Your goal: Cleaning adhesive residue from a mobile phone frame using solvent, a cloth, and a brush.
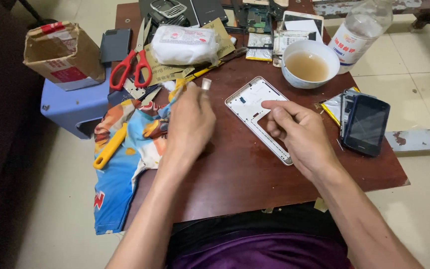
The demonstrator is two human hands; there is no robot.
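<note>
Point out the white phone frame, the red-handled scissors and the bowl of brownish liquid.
White rectangular phone frame [249, 99]: head view, on its upper panel.
Red-handled metal scissors [143, 67]: head view, on the right handle loop.
White round bowl of brownish liquid [291, 80]: head view, on its outer wall.

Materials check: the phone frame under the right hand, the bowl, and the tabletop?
Frame: looks like white moulded plastic, matt, thin walls with cutouts; could be painted metal. Bowl: glazed ceramic by the look, white, glossy, with a thick rim. Tabletop: reddish-brown wood or laminate, smooth with a slight sheen. The right hand rests on the frame.
</note>
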